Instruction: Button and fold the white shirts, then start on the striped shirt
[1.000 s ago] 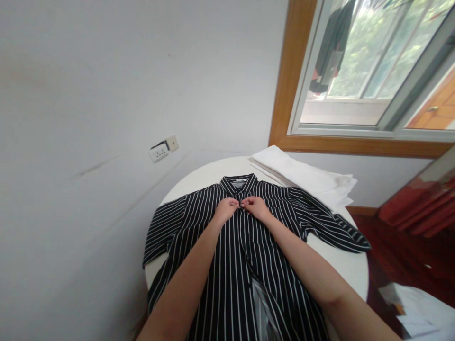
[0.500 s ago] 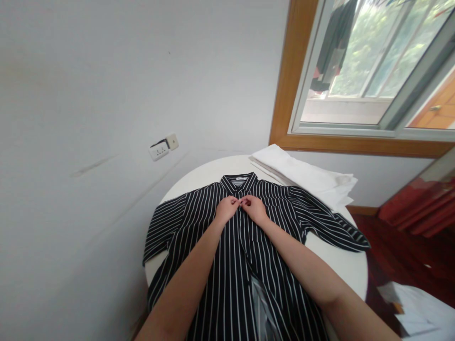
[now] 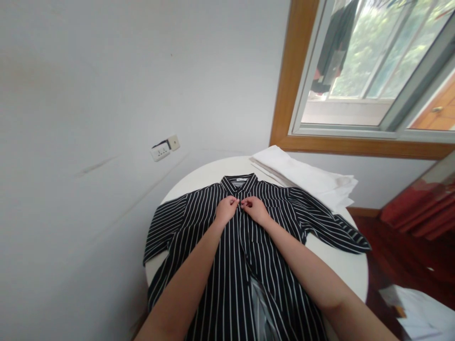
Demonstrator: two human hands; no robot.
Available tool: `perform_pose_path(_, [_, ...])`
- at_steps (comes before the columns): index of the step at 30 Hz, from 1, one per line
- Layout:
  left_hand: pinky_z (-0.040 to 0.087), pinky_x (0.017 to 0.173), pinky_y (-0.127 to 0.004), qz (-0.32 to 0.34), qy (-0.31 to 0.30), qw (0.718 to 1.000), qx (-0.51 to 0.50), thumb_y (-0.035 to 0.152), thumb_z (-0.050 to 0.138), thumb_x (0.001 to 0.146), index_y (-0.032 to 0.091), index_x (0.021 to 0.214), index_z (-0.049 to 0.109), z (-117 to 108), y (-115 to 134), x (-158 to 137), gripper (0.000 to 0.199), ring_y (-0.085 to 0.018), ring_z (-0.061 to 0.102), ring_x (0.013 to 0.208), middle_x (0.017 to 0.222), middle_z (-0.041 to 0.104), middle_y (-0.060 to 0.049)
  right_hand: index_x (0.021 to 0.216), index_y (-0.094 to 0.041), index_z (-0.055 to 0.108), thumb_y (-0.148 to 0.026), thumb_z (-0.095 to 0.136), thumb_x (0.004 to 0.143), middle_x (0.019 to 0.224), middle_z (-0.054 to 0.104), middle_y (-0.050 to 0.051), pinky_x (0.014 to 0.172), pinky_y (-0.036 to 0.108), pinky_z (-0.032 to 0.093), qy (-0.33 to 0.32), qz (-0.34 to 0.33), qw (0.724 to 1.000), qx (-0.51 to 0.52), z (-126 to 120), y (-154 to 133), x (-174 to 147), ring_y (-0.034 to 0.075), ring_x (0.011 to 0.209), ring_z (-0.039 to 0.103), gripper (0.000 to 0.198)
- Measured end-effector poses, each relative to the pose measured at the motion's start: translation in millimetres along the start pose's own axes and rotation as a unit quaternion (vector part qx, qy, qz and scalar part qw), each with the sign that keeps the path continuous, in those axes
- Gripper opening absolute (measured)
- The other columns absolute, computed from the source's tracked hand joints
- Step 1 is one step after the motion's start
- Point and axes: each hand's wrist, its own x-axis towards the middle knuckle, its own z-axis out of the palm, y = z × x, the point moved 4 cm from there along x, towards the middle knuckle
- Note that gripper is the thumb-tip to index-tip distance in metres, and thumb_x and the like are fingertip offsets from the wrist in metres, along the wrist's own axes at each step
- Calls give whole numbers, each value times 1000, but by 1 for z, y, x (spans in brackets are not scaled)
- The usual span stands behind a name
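A black shirt with white stripes (image 3: 227, 265) lies front up, its collar (image 3: 240, 181) at the far side and both sleeves spread out. Just below the collar, my left hand (image 3: 226, 209) pinches the front placket of the shirt with closed fingertips. Close beside it on the right, my right hand (image 3: 255, 210) also has its fingertips pinched together on the placket. Any button between the fingers is too small to make out. Lower down, the shirt front gapes and shows its inside.
The shirt lies on a round white table (image 3: 209, 166) against a wall. Folded white cloth (image 3: 302, 173) rests at the table's back right, beneath a wood-framed window (image 3: 341, 142). An outlet (image 3: 160, 151) is on the wall. White material (image 3: 423, 308) lies at lower right, near a red curtain (image 3: 419, 208).
My fingertips have drawn slightly apart, leaving a small gap between the two hands. The shirt keeps its place, and the view has shifted very slightly.
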Motion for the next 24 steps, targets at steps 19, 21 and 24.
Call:
perform_pose_path(19, [51, 78, -28, -36, 15, 996, -84, 24, 64, 82, 17, 91, 66, 3, -8, 0, 12, -15, 68, 78, 89, 73, -6, 88, -20, 71, -19, 62, 78, 90, 66, 2, 74, 26, 46, -7, 20, 998, -63, 1, 1, 5, 13, 76, 60, 14])
perform_pose_path(21, [51, 79, -29, -37, 13, 997, -70, 23, 63, 83, 18, 92, 66, 3, -9, 1, 11, -15, 68, 78, 87, 73, -6, 87, -20, 71, -18, 62, 77, 90, 66, 2, 74, 25, 46, -10, 19, 998, -65, 1, -1, 4, 13, 76, 60, 13])
perform_pose_path(24, [51, 79, -29, -30, 16, 998, -59, 19, 62, 82, 18, 90, 66, 3, -10, 1, 9, -16, 68, 81, 86, 73, -5, 85, -21, 70, -16, 63, 76, 87, 65, 1, 73, 25, 45, -13, 15, 997, -72, 2, -3, 3, 12, 75, 59, 13])
